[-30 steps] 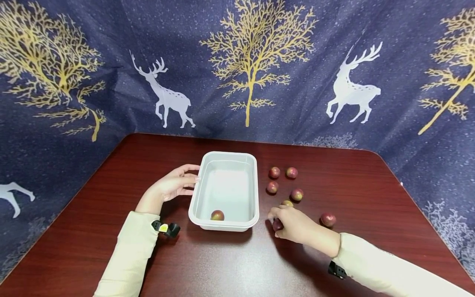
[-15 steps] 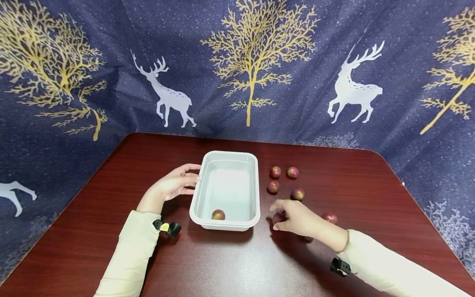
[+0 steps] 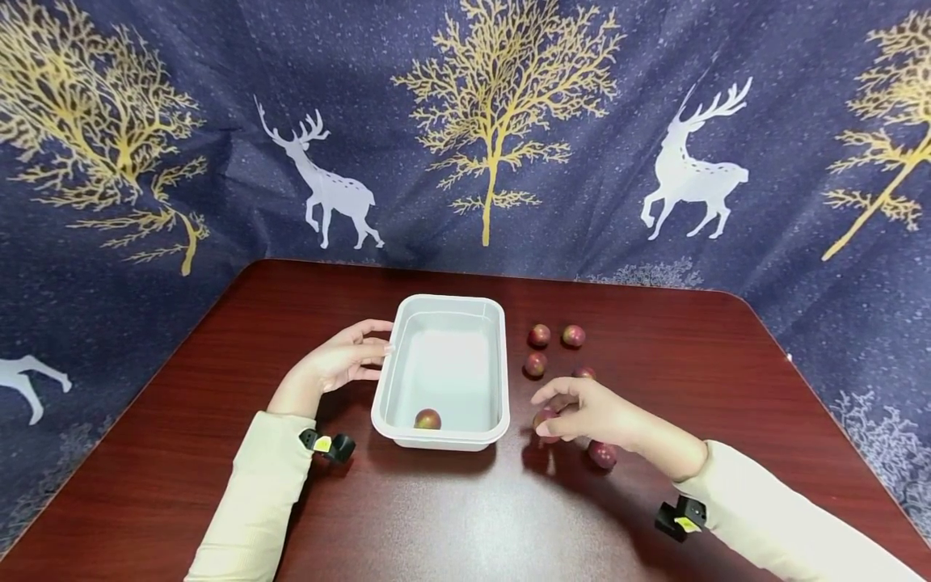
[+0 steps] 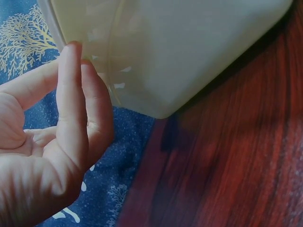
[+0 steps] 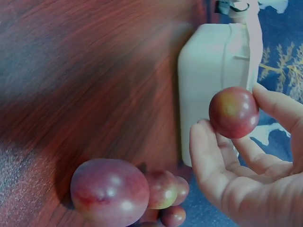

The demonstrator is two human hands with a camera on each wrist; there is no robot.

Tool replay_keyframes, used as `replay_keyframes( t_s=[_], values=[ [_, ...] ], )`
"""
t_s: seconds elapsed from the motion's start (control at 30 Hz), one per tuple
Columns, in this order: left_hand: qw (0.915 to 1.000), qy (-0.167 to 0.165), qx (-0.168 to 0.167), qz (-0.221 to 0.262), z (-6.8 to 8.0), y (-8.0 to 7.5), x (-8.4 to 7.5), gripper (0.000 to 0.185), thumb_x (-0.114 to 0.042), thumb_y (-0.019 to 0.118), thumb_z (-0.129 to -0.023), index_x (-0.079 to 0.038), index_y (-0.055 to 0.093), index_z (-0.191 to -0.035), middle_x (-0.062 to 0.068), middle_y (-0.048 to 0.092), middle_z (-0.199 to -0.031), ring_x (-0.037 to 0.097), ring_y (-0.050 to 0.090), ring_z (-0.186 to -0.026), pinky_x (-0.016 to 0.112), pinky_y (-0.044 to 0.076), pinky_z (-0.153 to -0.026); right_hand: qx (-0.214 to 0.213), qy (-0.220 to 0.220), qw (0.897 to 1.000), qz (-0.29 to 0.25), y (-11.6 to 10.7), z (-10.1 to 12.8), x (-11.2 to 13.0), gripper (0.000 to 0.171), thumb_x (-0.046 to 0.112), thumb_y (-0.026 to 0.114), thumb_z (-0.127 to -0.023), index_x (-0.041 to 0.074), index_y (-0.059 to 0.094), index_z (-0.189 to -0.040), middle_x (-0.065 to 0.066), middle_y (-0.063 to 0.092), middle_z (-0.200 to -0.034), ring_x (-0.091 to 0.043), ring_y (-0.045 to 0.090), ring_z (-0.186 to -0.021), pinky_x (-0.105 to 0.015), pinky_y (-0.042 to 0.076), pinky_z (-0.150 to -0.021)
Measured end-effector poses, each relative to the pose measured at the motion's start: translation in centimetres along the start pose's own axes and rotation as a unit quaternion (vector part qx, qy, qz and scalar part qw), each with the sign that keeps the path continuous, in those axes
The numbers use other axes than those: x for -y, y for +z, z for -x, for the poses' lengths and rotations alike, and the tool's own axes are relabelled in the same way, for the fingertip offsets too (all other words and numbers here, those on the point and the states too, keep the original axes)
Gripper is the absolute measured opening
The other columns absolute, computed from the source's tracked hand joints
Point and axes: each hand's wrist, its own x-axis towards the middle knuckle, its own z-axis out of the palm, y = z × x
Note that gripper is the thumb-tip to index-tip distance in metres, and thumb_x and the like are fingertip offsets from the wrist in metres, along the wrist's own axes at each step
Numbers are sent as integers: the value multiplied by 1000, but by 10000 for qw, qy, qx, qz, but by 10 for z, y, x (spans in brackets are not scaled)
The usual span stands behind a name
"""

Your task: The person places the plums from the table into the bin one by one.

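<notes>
A person sits at a dark red wooden table [image 3: 451,525] backed by a navy cloth printed with gold trees and white deer. The right hand [image 3: 604,419] hovers just above the table, right of a white plastic tray [image 3: 396,380], and pinches 1 small round red fruit [image 5: 234,112] between thumb and fingertips. The fruit looks smooth, firm and light, with a glossy skin that could slip; a gentle pinch across its widest part, as here, seems the safest hold.

The left hand [image 3: 338,361] rests against the tray's left wall with fingers relaxed and nearly straight, gripping nothing. The tray appears thin, light and somewhat flexible, so it likely slides easily unless steadied.

1 fruit in the tray [image 3: 427,419] lies near its front wall. 5 loose fruits sit on the table to the right, the nearest [image 3: 602,454] just beside the right hand.
</notes>
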Motion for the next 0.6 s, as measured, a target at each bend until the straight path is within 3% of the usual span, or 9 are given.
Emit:
replay_keyframes(
  t_s=[0.23, 0.6],
  values=[
    [10000, 35, 54, 39, -1, -1, 3, 57, -3, 53, -94, 2, 24, -143, -2, 68, -96, 13, 66, -86, 30, 56, -76, 117, 195, 9981, -564, -4, 3, 6, 46, 13, 67, -87, -13, 49, -121, -13, 66, -101, -14, 66, -85, -40, 56, -75],
    [9999, 70, 78, 15, -1, 0, 2, 57, -2, 52, -94, 1, 24, -144, -2, 69, -96, 13, 66, -87, 31, 56, -78, -3, 47, 9901, -1401, -8, 3, 24, 50, 14, 66, -88, -16, 46, -122, -5, 65, -99, -12, 66, -88, -44, 55, -81]
  ],
)
